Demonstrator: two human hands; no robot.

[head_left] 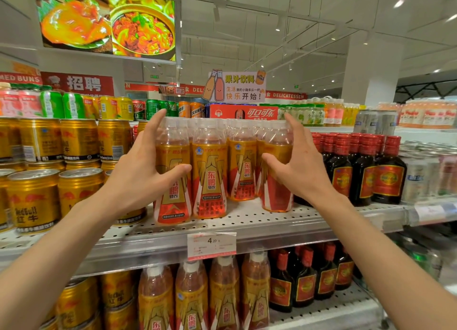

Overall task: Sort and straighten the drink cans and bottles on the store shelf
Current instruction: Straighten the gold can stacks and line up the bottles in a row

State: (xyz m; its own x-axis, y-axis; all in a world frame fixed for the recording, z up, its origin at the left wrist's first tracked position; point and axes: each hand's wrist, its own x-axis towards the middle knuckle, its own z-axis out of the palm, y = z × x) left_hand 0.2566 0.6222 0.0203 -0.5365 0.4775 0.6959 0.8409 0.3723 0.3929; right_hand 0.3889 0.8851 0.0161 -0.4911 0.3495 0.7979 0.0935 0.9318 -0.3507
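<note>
A person stands at a store shelf (309, 224), both arms reaching forward. The left hand (138, 171) and right hand (300, 166) bracket a cluster of orange-labelled drink bottles (209, 178) standing upright near the shelf's front edge, about midway along it. The left hand's fingers are extended along the outermost left bottle with the thumb across its label. The right hand is spread beside the outermost right bottle; I cannot tell whether it touches. Gold cans (33, 198) stand to the left of the bottles, dark red-capped bottles (366, 171) to the right. A price tag (211, 245) hangs on the front edge.
</note>
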